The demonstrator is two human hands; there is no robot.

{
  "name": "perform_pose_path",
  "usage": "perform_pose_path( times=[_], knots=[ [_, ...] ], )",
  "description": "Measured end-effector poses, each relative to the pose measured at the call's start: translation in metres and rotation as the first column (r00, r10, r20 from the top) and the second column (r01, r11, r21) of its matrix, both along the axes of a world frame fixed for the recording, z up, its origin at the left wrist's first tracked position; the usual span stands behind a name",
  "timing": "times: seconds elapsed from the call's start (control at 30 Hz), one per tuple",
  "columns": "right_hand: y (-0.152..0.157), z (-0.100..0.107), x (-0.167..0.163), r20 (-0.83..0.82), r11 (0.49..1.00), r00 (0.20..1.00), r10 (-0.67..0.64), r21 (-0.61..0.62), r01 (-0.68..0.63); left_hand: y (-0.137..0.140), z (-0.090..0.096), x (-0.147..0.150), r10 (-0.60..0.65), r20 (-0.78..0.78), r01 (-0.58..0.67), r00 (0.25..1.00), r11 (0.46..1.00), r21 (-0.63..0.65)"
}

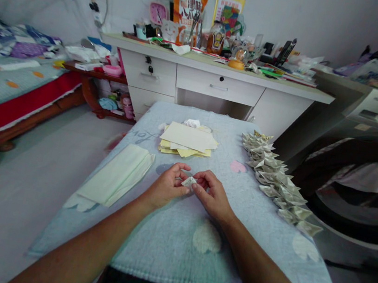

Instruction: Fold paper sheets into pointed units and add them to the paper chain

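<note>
Over the middle of the cloth-covered table, a small folded piece of paper (188,181) is pinched between my two hands. My left hand (170,181) grips its left side, thumb below and fingers curled behind. From the other side, my right hand (212,192) closes thumb and fingers on its right edge. Beyond the hands lies a stack of cream and yellow paper sheets (189,137). To the left rests a bundle of pale folded paper (117,173). Along the right side runs a long row of folded paper pieces (275,177) with pointed tips.
A light blue patterned cloth (160,245) covers the table. Behind it stands a white desk (218,82) crowded with jars, a pink clock (158,13) and an orange bag (188,8). A washing machine (372,111) is at the right, a bed (14,84) at the left.
</note>
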State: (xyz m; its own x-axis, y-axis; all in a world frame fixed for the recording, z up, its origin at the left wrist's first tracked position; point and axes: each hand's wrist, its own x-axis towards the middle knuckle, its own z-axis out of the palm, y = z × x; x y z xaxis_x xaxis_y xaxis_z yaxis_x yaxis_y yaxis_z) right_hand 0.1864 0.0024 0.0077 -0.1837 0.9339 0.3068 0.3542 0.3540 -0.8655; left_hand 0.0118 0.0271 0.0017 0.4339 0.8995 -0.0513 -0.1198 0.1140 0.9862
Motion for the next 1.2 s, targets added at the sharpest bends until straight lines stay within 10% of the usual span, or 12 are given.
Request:
perform_pose_path(
  times=[0.83,1.2],
  knots=[
    [0.001,-0.003,-0.003,-0.248,0.967,0.965,0.082,-0.215,-0.138,-0.002,-0.005,-0.003,-0.030,-0.359,0.094,0.933,0.982,0.163],
    [0.004,-0.011,-0.002,-0.176,0.965,0.983,0.049,-0.247,-0.092,-0.002,-0.001,-0.001,0.017,-0.198,0.030,0.980,0.972,0.235]
  ],
)
